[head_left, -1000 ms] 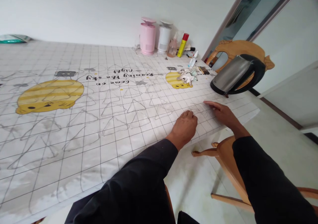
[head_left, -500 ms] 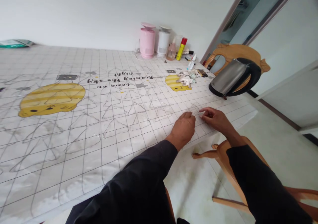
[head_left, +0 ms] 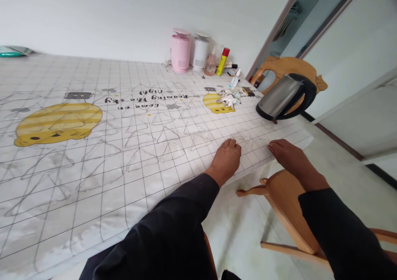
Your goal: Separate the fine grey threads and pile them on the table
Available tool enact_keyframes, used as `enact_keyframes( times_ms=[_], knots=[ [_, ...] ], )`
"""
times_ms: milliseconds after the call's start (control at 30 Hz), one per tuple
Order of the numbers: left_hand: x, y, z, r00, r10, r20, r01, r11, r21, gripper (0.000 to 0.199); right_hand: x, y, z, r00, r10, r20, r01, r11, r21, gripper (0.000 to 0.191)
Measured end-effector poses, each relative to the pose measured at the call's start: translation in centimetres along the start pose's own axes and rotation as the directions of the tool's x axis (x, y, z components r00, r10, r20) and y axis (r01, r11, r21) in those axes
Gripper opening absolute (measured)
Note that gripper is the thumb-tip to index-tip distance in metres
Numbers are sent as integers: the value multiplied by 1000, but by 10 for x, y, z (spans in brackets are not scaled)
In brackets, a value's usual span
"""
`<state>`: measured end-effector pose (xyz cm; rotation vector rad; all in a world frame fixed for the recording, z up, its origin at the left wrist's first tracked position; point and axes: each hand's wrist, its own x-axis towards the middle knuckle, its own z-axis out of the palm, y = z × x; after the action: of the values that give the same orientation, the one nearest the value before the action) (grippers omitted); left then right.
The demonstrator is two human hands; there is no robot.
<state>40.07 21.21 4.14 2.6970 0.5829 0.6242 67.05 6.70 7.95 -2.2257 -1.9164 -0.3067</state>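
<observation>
Thin wire [head_left: 262, 139] lay loose by the table's [head_left: 108, 214] near edge, right hand [head_left: 290, 158] seemingly pinching one end, left hand [head_left: 226, 160] curled, couldn't tell on what. Plenty of wire triangles [head_left: 172, 133] looked done; this piece wasn't yet.

Pretty clearly someone's home, probably a dining spot. The table [head_left: 108, 71] has a cute cartoon-print cover [head_left: 58, 123], there's an electric kettle [head_left: 276, 98] near its right edge, and a carved wooden chair [head_left: 279, 67] just beyond.
</observation>
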Motion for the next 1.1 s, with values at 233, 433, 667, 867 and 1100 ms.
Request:
enact_keyframes(
  times_ms=[233,433,667,867,1100],
  knots=[
    [-1,-1,0,1000,12,-20,-13,998,-63,36,-25,-41,-27,786,611,-94,-449,670,592,49],
    [-15,6,-24,968,-113,-225,5,901,-434,49,-22,-141,-50,819,506,270,-336,41,941,43],
    [-134,19,-99,912,-397,-106,115,495,-861,46,-40,-239,-48,867,102,488,-467,-179,866,49],
    [-250,7,-147,830,-552,-75,204,427,-881,43,-59,-320,-30,800,-273,534,-579,-121,806,43],
    [-343,26,-171,664,-733,-147,234,391,-890,34,-100,-403,-16,915,-211,344,-385,-200,901,40]
  ],
)
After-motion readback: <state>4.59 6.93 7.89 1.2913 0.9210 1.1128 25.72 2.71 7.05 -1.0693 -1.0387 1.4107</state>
